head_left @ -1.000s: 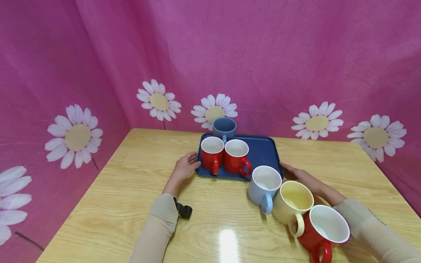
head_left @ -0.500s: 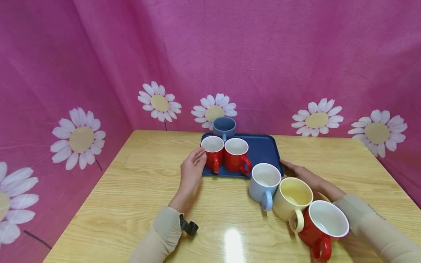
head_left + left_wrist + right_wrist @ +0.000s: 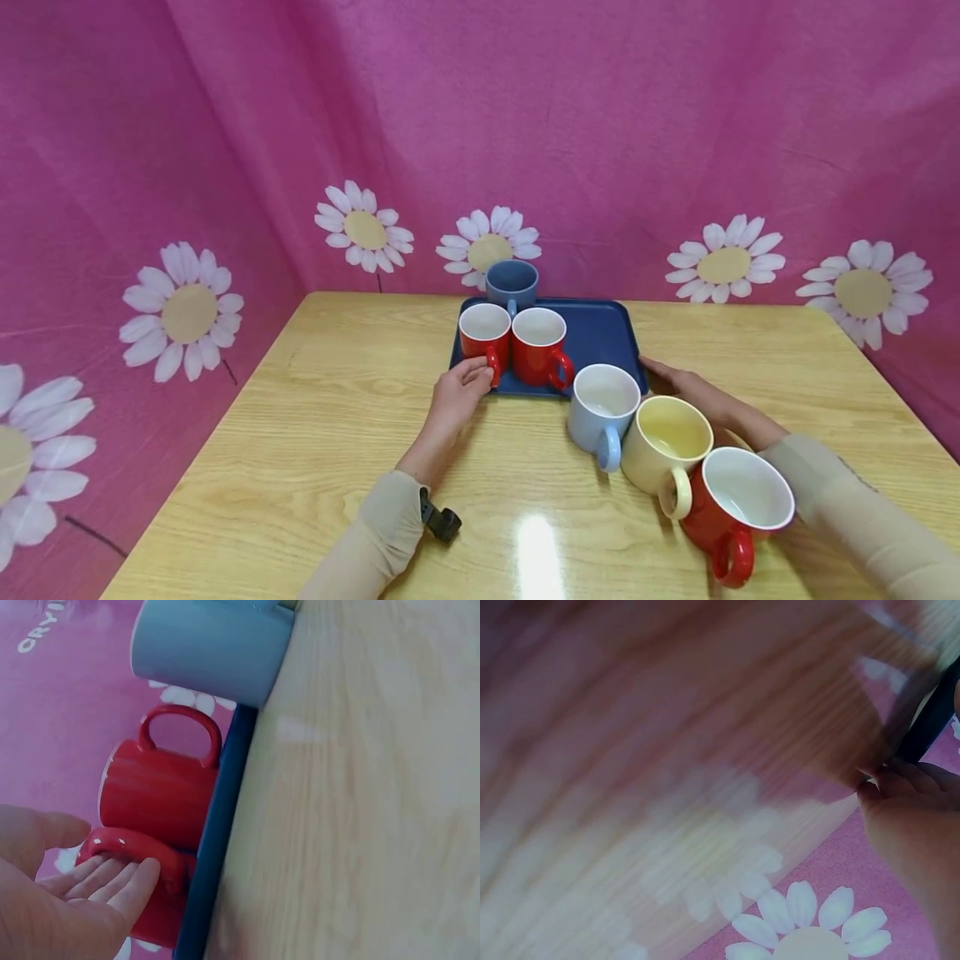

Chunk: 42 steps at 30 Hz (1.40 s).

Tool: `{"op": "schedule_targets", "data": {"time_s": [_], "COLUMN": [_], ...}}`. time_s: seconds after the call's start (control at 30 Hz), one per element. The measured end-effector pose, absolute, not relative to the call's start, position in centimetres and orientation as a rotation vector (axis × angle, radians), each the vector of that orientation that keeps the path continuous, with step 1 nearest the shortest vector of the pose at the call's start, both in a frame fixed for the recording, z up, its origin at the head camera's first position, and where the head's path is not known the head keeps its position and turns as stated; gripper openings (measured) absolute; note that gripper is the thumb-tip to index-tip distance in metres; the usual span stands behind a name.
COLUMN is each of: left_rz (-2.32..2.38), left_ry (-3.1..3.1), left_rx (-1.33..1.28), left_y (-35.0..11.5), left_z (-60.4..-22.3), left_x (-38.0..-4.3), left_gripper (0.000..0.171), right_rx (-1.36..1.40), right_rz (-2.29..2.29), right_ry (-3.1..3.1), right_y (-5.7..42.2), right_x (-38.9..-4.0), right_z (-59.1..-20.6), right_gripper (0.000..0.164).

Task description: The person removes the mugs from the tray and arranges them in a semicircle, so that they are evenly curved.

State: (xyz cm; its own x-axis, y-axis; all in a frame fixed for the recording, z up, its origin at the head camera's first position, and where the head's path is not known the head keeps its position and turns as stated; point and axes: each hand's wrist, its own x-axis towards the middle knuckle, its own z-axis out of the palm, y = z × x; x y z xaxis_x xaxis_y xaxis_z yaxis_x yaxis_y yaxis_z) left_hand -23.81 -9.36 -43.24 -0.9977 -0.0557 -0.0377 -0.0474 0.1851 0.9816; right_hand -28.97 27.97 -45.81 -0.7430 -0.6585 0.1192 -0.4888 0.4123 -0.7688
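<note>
Mid-frame, the left hand (image 3: pixel 459 392), fingers together, touches the leftmost mug (image 3: pixel 476 344) while the right hand (image 3: pixel 705 402) meets the tray (image 3: pixel 600 333), fingers unclear

a curtained-off tabletop booth, shown by pink daisy-printed cloth (image 3: pixel 570 125) hung behind and beside a wood-grained table (image 3: pixel 517 467).

The person wears 2 beige sleeves, the left sleeve (image 3: pixel 369 537) creased behind a smoother, greyer cuff (image 3: pixel 400 502). By it sits 1 black strap (image 3: pixel 426 506) with a small black block (image 3: pixel 446 526). The right sleeve (image 3: pixel 862 508) has 1 thin dark line near its cuff. The left hand (image 3: pixel 456 398) and right hand (image 3: pixel 705 402) are bare.
</note>
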Motion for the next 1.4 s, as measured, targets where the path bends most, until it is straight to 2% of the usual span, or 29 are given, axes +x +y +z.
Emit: {"op": "schedule_targets", "data": {"time_s": [0.23, 0.73, 1.07, 1.4], "left_rz": [-2.026, -2.164, -2.119, -2.128], "left_ry": [-2.455, -2.386, -2.401, -2.396], "left_rx": [0.035, -0.096, -0.128, -0.086], "left_y": [-9.7, -9.3, -11.0, -12.0], "left_z": [-44.2, -44.3, -43.0, -41.8], "left_x": [-25.1, -26.0, -26.5, -24.4], "left_gripper": [0.033, 0.03, 0.029, 0.032], "right_rx": [-0.908, -0.925, -0.861, -0.803], "right_rz": [-1.254, -1.14, -1.272, -1.313], "right_ry": [2.421, 2.541, 2.422, 2.353], "right_y": [27.8, 27.7, 27.9, 27.8], "right_x": [-28.9, -28.7, -28.8, -28.9], "right_z": [-45.7, -45.3, -45.5, -45.6], "right_gripper": [0.068, 0.069, 0.069, 0.065]}}
